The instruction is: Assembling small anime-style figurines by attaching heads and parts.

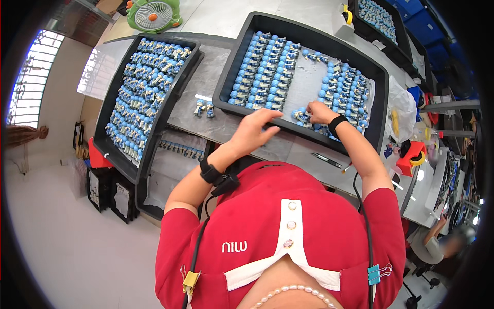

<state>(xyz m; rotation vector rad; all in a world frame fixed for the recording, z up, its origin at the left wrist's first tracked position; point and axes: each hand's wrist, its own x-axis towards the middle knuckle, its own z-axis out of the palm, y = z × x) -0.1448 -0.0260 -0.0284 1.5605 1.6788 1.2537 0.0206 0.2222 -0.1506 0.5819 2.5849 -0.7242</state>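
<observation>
A black tray (378,77) in front of me holds rows of small blue-headed figurines (261,72) on a pale liner. My right hand (321,112) reaches over the tray's near side, its fingers closed at a small loose figurine (300,116) among a few others; the fingertips partly cover it. At the near rim, my left hand (256,130) has thumb and fingers apart with nothing between them. Two or three more figurines (204,108) lie on the grey table to the left of that hand.
A second black tray (189,72) full of figurines stands tilted at the left, above a lower tray (177,170) with a row of them. A green fan (153,15) sits at the far left. A pen-like tool (326,160) and red tape dispenser (411,158) lie right. A person (431,246) sits beyond.
</observation>
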